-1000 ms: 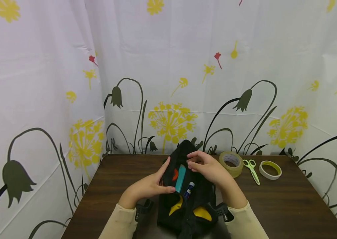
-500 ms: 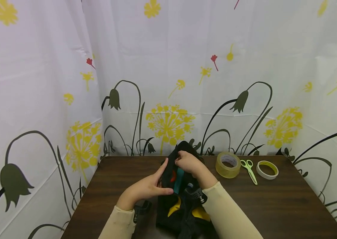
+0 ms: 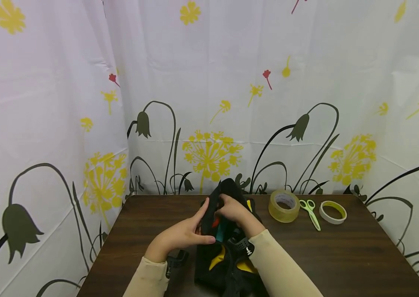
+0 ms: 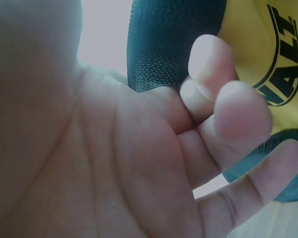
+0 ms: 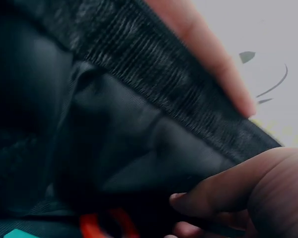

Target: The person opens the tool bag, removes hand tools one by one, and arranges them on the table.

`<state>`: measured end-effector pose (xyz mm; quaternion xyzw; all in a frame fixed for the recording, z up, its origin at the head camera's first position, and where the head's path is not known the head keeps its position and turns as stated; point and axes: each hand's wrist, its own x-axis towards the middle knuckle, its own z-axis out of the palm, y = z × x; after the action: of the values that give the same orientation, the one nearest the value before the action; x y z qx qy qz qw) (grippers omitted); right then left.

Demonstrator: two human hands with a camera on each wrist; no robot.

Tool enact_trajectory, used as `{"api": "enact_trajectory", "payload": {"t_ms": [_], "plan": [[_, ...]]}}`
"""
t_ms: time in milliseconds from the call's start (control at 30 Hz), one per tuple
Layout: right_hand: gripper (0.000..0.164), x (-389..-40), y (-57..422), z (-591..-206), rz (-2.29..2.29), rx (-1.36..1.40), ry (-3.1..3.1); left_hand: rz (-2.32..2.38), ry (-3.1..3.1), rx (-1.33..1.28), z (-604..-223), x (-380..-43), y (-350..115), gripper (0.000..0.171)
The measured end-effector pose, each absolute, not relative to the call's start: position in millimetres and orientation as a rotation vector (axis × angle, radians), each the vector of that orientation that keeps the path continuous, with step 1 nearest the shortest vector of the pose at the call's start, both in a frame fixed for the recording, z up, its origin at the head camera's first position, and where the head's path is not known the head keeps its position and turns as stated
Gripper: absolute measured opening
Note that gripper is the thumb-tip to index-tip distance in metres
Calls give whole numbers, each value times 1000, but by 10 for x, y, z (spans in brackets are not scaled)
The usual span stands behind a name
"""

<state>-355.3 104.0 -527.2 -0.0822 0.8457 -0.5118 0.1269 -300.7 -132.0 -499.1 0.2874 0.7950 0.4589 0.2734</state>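
Note:
A black-and-yellow fabric bag (image 3: 231,186) stands at the middle of the table with its top open. My left hand (image 3: 179,237) touches its left side, the thumb over the front rim and the index finger along the outer wall. In the left wrist view, the loosely bent fingers (image 4: 241,119) lie before the bag's yellow lettered panel (image 4: 248,44). My right hand (image 3: 233,211) reaches inside; its thumb and fingertips are bent, and what they touch is hidden. Within the bag lie a red-orange curved item (image 5: 109,224) and a long teal item (image 3: 221,231).
To the right on the brown table (image 3: 328,260) lie a roll of clear packing tape (image 3: 274,211), pale green scissors (image 3: 312,216) and a white-and-yellow tape roll (image 3: 333,220). A flower-patterned curtain (image 3: 209,82) hangs behind the table.
My right hand has moved left and down from the bag's right rim into its opening, covering most of the small blue tube. The left hand stays at the bag's left side.

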Motion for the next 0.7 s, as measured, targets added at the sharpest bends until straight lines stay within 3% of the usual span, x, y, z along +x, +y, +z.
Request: {"api": "enact_trajectory", "payload": {"t_ms": [167,433,700], "plan": [[48,-3587,1044,-5419,-1547,-213,2439,1196,2173,782,-4989,-3003,-1319,120],[70,-3652,1017,-5741,-1577,-208,2438,1202,2161,773,-4998,-2990,-1342,122],[73,-3718,1032,-5833,-1502,-212,2459,1138,2229,760,-4956,-2977,-1337,118]]}}
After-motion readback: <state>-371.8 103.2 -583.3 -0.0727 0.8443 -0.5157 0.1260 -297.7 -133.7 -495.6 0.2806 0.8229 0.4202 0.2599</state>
